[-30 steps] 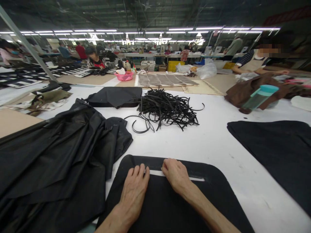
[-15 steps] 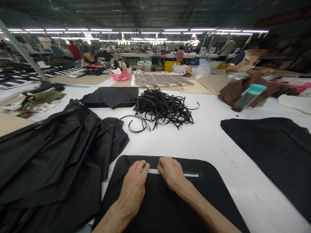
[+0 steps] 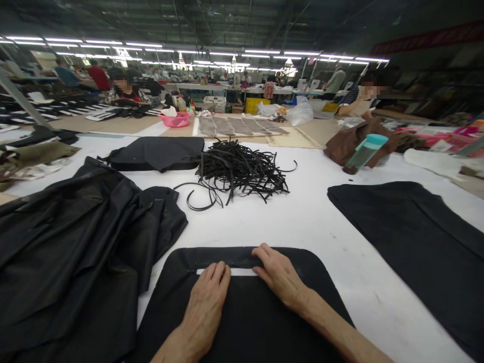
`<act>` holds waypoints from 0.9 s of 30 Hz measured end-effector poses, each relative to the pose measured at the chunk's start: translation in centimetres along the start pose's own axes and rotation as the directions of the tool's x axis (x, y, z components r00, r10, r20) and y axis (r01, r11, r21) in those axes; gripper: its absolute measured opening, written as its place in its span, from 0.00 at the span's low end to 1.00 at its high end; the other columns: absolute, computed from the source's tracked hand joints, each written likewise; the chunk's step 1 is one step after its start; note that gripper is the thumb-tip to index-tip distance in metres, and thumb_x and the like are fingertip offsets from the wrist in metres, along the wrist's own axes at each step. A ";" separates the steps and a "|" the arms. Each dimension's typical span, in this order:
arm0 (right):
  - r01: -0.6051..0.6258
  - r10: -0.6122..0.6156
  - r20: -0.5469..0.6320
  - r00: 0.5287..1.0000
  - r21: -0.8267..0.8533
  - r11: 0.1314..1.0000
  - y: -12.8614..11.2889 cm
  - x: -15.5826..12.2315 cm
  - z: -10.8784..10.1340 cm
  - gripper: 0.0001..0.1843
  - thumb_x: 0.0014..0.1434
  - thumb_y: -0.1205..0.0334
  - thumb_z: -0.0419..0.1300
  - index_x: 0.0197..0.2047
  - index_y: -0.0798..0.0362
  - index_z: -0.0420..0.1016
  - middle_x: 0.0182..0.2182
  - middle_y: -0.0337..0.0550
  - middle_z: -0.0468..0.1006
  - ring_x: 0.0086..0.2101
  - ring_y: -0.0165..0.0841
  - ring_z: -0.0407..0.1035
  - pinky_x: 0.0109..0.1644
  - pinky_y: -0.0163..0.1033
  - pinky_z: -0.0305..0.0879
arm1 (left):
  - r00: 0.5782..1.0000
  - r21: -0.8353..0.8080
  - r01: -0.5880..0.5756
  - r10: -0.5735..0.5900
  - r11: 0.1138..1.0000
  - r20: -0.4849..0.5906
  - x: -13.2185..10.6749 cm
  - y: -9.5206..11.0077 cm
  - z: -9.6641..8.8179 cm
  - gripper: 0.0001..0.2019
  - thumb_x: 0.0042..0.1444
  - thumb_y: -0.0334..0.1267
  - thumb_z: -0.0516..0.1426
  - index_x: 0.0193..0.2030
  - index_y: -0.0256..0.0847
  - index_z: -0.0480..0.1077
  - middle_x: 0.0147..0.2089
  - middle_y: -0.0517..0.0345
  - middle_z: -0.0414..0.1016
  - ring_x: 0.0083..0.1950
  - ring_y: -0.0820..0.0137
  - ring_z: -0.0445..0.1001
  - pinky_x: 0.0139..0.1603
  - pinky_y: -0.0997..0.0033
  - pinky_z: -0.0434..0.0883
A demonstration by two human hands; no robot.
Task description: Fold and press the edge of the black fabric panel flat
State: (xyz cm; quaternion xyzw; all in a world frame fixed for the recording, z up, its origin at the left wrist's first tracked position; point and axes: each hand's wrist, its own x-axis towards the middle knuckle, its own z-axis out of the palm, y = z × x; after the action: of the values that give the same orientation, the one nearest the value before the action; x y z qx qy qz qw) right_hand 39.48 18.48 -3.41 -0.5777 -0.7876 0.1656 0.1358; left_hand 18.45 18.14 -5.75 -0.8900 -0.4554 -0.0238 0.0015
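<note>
A black rounded fabric panel (image 3: 249, 322) lies flat on the white table (image 3: 317, 222) right in front of me. A narrow slot (image 3: 242, 271) near its far edge shows white through it. My left hand (image 3: 206, 300) rests flat on the panel, fingertips at the slot's near edge. My right hand (image 3: 278, 275) lies on the panel too, its fingers stretched over the slot's right part and touching the black strip beyond it. Neither hand holds anything that I can see.
A big heap of black shiny cloth (image 3: 71, 252) fills the left. A tangle of black straps (image 3: 238, 171) lies ahead, a folded black piece (image 3: 159, 153) behind it. Another black panel (image 3: 412, 237) lies right. A teal-capped bottle (image 3: 363, 150) stands farther off. People work at far tables.
My view has shifted right, so everything slides left in the picture. My right hand has slid right along the slot and spread flatter; less of the white slot shows on its right.
</note>
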 end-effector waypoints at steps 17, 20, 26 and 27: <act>-0.191 0.192 -0.005 0.981 -0.114 0.975 1.2 -1.6 -1.5 0.09 0.62 0.65 0.49 0.31 0.52 0.67 0.33 0.39 0.70 0.35 0.32 0.63 0.40 0.36 0.56 | 0.992 0.217 -0.111 0.121 0.970 -0.031 0.1 0.4 -0.1 0.26 0.46 0.16 0.46 0.53 0.30 0.65 0.43 0.50 0.69 0.44 0.62 0.67 0.45 0.62 0.72; -0.215 0.222 0.032 0.975 -0.142 0.966 0.9 -1.3 -1.8 0.10 0.62 0.65 0.49 0.31 0.52 0.67 0.33 0.40 0.71 0.34 0.32 0.63 0.39 0.36 0.54 | 0.990 0.258 -0.110 0.129 0.960 -0.057 0.0 0.5 -0.2 0.25 0.47 0.17 0.48 0.54 0.28 0.64 0.41 0.51 0.68 0.41 0.62 0.67 0.42 0.62 0.72; -0.356 0.366 0.089 0.927 -0.107 0.928 1.0 -0.4 -2.1 0.08 0.58 0.66 0.49 0.30 0.52 0.68 0.32 0.41 0.73 0.34 0.31 0.65 0.38 0.35 0.54 | 0.986 0.318 -0.121 0.151 0.940 -0.074 0.2 0.6 -0.5 0.24 0.48 0.19 0.49 0.55 0.30 0.63 0.40 0.51 0.67 0.39 0.63 0.66 0.41 0.64 0.70; -0.372 0.381 0.094 0.920 -0.105 0.923 1.1 -0.2 -2.0 0.08 0.57 0.66 0.50 0.30 0.52 0.68 0.32 0.41 0.73 0.34 0.31 0.66 0.37 0.35 0.54 | 0.987 0.313 -0.122 0.149 0.942 -0.065 0.2 0.7 -0.7 0.26 0.48 0.19 0.49 0.56 0.32 0.62 0.40 0.51 0.67 0.39 0.63 0.66 0.41 0.64 0.70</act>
State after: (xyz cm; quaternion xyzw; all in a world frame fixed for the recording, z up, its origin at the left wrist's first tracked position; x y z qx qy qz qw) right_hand 41.36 18.78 -2.06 -0.7133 -0.6746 0.1874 0.0323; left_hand 19.08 17.91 -5.08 -0.9061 -0.3907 0.0084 0.1618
